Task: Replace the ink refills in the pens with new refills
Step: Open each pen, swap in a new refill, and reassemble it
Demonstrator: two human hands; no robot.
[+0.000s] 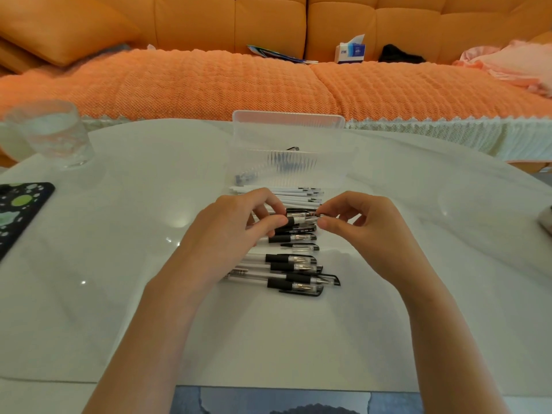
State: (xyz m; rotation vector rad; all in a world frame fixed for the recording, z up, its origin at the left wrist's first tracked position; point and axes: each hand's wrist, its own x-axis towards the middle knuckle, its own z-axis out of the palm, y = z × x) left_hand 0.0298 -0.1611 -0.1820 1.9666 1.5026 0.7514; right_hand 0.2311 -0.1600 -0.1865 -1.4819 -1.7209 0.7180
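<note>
Holding one pen [299, 219] just in front of the clear box [288, 135]: your left hand [236, 225] grips the barrel. Right hand [370, 222] pinches the tip, fingers curled.

The left hand [227, 231] hides much of the held pen [299, 218]; the patterned pad [18, 210] is edge-cropped.

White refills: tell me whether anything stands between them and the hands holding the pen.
Nothing visible does. The white refills lie directly behind the left hand and right hand, which hold the pen between them.
</note>
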